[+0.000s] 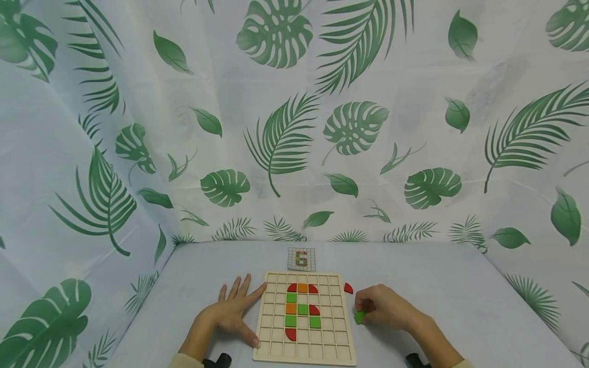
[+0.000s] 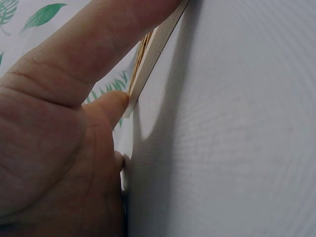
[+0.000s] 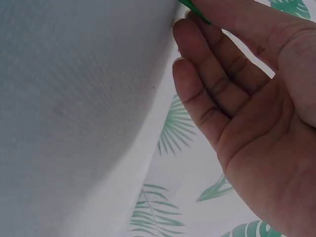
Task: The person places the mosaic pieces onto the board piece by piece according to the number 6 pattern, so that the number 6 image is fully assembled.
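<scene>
A wooden grid board [image 1: 276,350] lies in front of me, with red quarter-round, orange square and green square tiles in several of its cells. My left hand [image 1: 230,312] rests at the board's left side, fingers spread, thumb and index finger against its edge. In the left wrist view the board's pale side [image 2: 148,66] shows by the fingers. To the right of the board, my right hand [image 1: 384,306] pinches a green square tile [image 1: 359,318] between thumb and fingers, low over the table. Only a sliver of that green tile [image 3: 195,10] shows in the right wrist view.
A loose red quarter-round tile [image 1: 348,288] lies just off the board's upper right edge. Behind the board is a small card [image 1: 294,259] printed with a coloured grid pattern. A leaf-printed cloth [image 1: 285,220] hangs around the white table [image 1: 442,286].
</scene>
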A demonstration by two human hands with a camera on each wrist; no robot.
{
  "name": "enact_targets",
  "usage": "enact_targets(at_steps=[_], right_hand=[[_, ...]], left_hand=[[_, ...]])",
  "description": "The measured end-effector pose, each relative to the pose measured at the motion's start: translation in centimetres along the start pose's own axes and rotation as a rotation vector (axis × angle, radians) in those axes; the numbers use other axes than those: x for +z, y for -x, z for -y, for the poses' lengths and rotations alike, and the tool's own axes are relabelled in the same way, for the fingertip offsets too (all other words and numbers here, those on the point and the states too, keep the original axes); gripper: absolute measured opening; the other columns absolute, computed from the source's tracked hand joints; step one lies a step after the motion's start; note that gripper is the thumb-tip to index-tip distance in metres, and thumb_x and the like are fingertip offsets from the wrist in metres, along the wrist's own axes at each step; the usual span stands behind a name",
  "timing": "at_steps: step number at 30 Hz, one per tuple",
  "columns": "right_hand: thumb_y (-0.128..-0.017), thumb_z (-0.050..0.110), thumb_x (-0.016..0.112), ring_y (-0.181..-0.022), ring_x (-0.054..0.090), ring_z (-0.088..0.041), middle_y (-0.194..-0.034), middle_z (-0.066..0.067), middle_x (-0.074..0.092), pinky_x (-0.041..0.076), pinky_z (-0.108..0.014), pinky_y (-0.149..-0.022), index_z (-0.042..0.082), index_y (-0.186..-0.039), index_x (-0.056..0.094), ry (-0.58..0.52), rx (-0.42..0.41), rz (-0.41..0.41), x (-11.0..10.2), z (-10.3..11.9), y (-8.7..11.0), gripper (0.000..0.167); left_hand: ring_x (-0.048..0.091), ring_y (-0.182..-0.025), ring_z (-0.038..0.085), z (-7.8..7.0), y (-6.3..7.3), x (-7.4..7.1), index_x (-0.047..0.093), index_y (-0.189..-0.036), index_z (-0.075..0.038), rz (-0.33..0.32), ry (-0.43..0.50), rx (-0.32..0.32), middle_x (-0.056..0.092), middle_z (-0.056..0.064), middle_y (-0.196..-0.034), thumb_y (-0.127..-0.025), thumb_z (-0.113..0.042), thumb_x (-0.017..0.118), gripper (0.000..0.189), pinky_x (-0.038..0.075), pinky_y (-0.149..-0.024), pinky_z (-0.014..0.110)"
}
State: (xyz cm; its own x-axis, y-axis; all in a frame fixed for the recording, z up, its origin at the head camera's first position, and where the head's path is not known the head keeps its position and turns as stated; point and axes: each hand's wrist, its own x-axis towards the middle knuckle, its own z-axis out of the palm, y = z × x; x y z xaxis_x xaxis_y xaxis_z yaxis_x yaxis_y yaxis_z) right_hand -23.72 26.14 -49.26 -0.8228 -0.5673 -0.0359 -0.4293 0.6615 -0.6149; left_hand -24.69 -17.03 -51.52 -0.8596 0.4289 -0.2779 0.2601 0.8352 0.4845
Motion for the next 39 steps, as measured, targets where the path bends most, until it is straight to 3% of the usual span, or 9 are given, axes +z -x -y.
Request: enact_targets(at_steps=[11,19,29,39], right_hand=[[-0.083,0.004,0.083,-0.07,0.06,-0.002,-0.079,0.01,0.071,0.054,-0.023,-0.063,0.019,-0.084,0.075,-0.038,-0.021,-0.002,-0.3,0.3,-0.1,0.018],[-0.088,0.006,0.08,-0.074,0.06,-0.001,-0.096,0.006,0.079,0.055,-0.021,-0.066,0.013,-0.107,0.082,-0.078,-0.06,0.003,-0.5,1.7,-1.4,0.02],[-0.087,0.003,0.08,-0.076,0.066,0.003,-0.094,0.008,0.08,0.057,-0.02,-0.068,0.011,-0.097,0.084,0.011,-0.186,-0.04,0.2,5.2,-3.9,0.014],[-0.085,0.002,0.083,-0.065,0.064,0.005,-0.08,0.005,0.079,0.055,-0.018,-0.063,0.011,-0.088,0.083,0.005,-0.237,-0.003,1.3,8.8,-6.3,0.009]], left_hand=[[-0.014,-0.16,0.047,0.0,0.0,0.0,0.022,-0.166,-0.035,0.006,0.006,0.006,-0.005,0.022,-0.175,-0.054,-0.066,0.095,0.138,-0.01,-0.119,0.078],[-0.013,-0.159,0.048,-0.2,0.2,-0.1,0.022,-0.166,-0.034,0.015,0.009,0.006,-0.005,0.023,-0.174,-0.055,-0.066,0.095,0.137,-0.009,-0.119,0.078],[-0.013,-0.16,0.047,-0.2,0.2,-0.1,0.023,-0.166,-0.035,0.009,0.003,-0.006,-0.004,0.021,-0.175,-0.054,-0.065,0.096,0.137,-0.009,-0.12,0.077],[-0.014,-0.16,0.047,-0.2,0.2,-0.1,0.023,-0.166,-0.035,0.002,0.002,0.003,-0.005,0.021,-0.175,-0.054,-0.066,0.095,0.137,-0.01,-0.12,0.077]])
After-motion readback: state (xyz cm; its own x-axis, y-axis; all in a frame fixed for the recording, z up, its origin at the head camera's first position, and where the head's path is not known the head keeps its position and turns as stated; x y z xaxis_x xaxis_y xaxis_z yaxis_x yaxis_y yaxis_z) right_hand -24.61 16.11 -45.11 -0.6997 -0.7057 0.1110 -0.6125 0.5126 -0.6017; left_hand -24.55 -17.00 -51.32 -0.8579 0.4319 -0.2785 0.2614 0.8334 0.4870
